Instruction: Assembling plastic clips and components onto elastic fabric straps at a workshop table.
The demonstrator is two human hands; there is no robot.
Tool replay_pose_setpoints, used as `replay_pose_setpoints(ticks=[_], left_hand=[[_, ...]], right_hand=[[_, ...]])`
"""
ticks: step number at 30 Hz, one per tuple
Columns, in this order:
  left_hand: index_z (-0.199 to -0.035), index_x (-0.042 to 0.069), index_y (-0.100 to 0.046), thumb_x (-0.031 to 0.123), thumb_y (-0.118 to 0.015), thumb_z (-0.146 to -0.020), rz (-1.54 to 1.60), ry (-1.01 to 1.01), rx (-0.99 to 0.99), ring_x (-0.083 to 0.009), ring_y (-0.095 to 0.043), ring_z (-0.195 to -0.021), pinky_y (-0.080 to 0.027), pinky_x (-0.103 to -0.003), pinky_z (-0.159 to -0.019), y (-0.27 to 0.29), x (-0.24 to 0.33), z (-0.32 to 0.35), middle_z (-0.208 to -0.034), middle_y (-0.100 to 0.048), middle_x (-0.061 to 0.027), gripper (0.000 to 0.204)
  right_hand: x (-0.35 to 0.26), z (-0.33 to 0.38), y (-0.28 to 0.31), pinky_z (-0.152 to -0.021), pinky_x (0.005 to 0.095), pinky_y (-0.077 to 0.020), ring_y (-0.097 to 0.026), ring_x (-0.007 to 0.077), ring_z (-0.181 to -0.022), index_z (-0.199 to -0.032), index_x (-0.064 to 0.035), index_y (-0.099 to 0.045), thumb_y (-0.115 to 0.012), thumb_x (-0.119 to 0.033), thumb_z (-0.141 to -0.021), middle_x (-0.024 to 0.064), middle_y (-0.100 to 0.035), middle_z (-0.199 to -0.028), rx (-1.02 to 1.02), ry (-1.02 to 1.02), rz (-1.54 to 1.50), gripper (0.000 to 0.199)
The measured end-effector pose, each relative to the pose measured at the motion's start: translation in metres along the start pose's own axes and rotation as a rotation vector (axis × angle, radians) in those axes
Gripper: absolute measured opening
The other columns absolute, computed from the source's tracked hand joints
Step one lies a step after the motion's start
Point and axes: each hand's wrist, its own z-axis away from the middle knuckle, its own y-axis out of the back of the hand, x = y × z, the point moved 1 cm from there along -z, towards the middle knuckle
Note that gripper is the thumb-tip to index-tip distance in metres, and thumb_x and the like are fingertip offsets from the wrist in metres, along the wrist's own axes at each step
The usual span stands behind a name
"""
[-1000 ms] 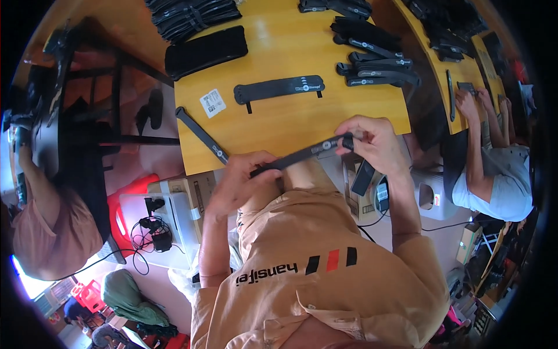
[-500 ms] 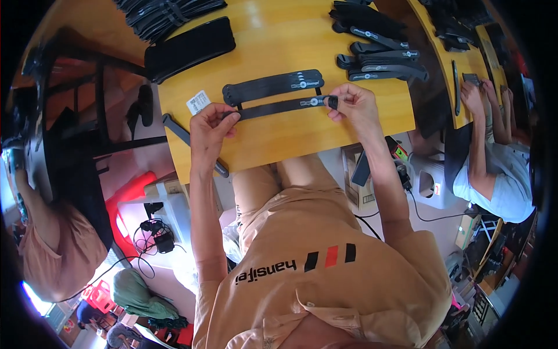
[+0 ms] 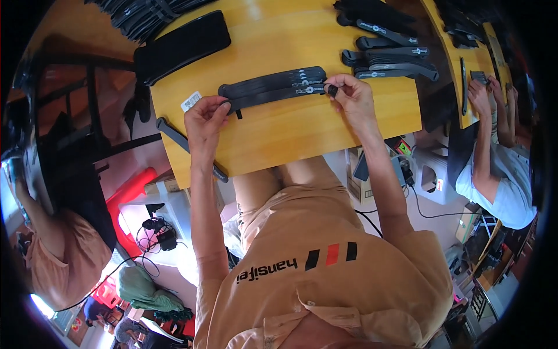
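Note:
A black strap [image 3: 273, 98] with white print is stretched level between my hands. My left hand [image 3: 203, 119] pinches one end, and my right hand [image 3: 353, 102] grips the other, where a small black rolled end shows. The strap lies along the near edge of a stack of similar black straps [image 3: 264, 81], touching or overlapping it. From under the stack a short black tab [image 3: 239, 114] sticks out beside my left fingers. A white printed label [image 3: 190, 101] lies just beyond my left hand. One more loose strap [image 3: 174, 135] crosses the table's left edge near my left wrist.
On the yellow table [image 3: 290, 136], a thick black bundle [image 3: 183, 46] and tied straps [image 3: 142, 20] occupy the far left. Fanned piles of straps [image 3: 389, 61] lie at the right. Another person's hand [image 3: 479, 96] works at a table further right.
Both hands have moved slightly away from me, carrying the strap up against the stack. The gap between strap and stack has closed.

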Motion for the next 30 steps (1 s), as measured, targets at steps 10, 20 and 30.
replay_pose_setpoints(ticks=[10, 20, 30], left_hand=[[-0.089, 0.000, -0.065, 0.000, -0.065, -0.078, -0.058, -0.010, 0.071, -0.0052, -0.053, -0.063, -0.044, -0.018, -0.057, -0.003, -0.006, -0.005, -0.072, -0.060, -0.0009, 0.011], [-0.088, -0.002, -0.065, -0.002, -0.065, -0.077, -0.105, -0.040, 0.083, -0.0056, -0.053, -0.064, -0.044, -0.017, -0.059, -0.004, -0.012, -0.008, -0.072, -0.060, -0.0016, 0.011], [-0.087, -0.002, -0.065, -0.001, -0.065, -0.077, -0.098, -0.055, 0.068, -0.0051, -0.052, -0.062, -0.043, -0.017, -0.057, -0.001, -0.015, -0.010, -0.071, -0.060, -0.0007, 0.010]], right_hand=[[0.013, -0.008, 0.002, -0.056, 0.0151, -0.0384, -0.049, 0.0022, -0.062, -0.091, 0.0024, -0.064, -0.048, 0.013, -0.074, 0.0007, -0.061, -0.075, 0.044, 0.134, 0.040, 0.026], [0.008, -0.005, -0.002, -0.043, 0.0193, -0.0430, -0.051, 0.0057, -0.056, -0.092, 0.0021, -0.063, -0.050, 0.012, -0.074, 0.0046, -0.061, -0.078, 0.084, 0.082, 0.048, 0.024], [0.008, -0.006, -0.004, -0.042, 0.0202, -0.0449, -0.052, 0.0064, -0.056, -0.088, 0.0030, -0.063, -0.051, 0.010, -0.073, 0.0053, -0.058, -0.073, 0.104, 0.119, 0.100, 0.021]])
